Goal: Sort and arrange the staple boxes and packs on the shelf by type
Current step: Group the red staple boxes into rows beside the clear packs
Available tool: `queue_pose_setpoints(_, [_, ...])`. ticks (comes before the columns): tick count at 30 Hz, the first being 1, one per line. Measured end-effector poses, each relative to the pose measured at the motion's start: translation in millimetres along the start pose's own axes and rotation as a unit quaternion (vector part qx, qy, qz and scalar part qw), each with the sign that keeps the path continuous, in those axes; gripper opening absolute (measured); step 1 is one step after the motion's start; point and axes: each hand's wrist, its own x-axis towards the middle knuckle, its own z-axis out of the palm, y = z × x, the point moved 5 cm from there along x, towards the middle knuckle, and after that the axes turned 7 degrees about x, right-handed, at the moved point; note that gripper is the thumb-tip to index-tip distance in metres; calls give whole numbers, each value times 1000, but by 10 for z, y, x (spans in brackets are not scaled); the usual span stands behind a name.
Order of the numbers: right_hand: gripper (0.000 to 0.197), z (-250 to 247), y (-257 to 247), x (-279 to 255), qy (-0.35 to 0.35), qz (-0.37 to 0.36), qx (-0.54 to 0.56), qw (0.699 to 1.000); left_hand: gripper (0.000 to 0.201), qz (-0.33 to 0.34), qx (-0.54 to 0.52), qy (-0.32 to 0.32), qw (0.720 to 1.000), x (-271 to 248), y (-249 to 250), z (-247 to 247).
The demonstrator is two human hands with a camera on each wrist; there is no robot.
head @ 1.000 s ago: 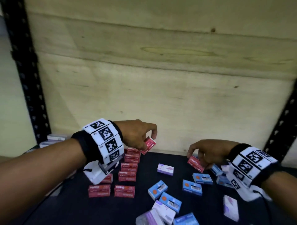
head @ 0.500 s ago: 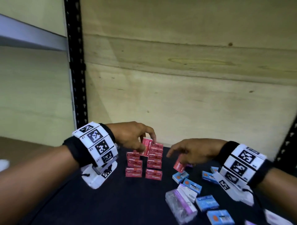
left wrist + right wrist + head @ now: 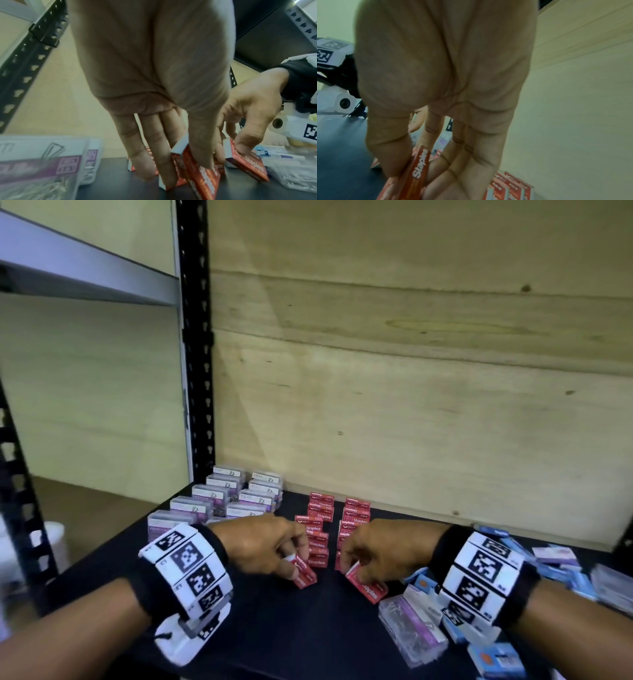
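The left hand (image 3: 263, 546) pinches a red box (image 3: 304, 574) between thumb and fingers, tilted, its lower end at the shelf (image 3: 274, 628) just in front of the left red row (image 3: 318, 529); in the left wrist view the thumb (image 3: 202, 146) lies on the box's (image 3: 204, 174) printed face and the fingers (image 3: 164, 155) behind it. The right hand (image 3: 380, 549) pinches a second red box (image 3: 368, 585), also tilted, in front of the right red row (image 3: 354, 522); in the right wrist view its thumb (image 3: 388, 151) presses the "Staples" face (image 3: 418, 170) against curled fingers (image 3: 462, 169). Both boxes are small flat cardboard cartons, red with white lettering and pale ends. The rows stand on edge near the shelf's back edge, by the plywood back wall (image 3: 411, 405). Clear plastic packs (image 3: 233, 501) with purple labels sit in two rows at the back left corner beside the black slotted post (image 3: 195, 371). Blue boxes (image 3: 496, 659) and more clear packs (image 3: 411, 628) lie jumbled along the right edge. The shelf top is matte black. Half a second ago the left hand held its box higher, at the top of the red rows, and the right hand was carrying its box leftward from the jumble; now both boxes are down at the front of the rows.
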Motion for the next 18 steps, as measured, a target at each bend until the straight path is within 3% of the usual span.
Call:
queue_pose_setpoints(8, [25, 90, -117, 70, -11, -8, 16, 1000, 24, -36, 100, 12, 994, -79, -172, 57])
queue_pose_setpoints(15, [27, 74, -75, 60, -5, 9, -3, 1000, 23, -25, 160, 31, 986, -38, -132, 75])
queue_pose_setpoints(18, [19, 38, -31, 27, 4, 14, -5, 1000, 22, -14, 191, 37, 981, 6, -89, 76])
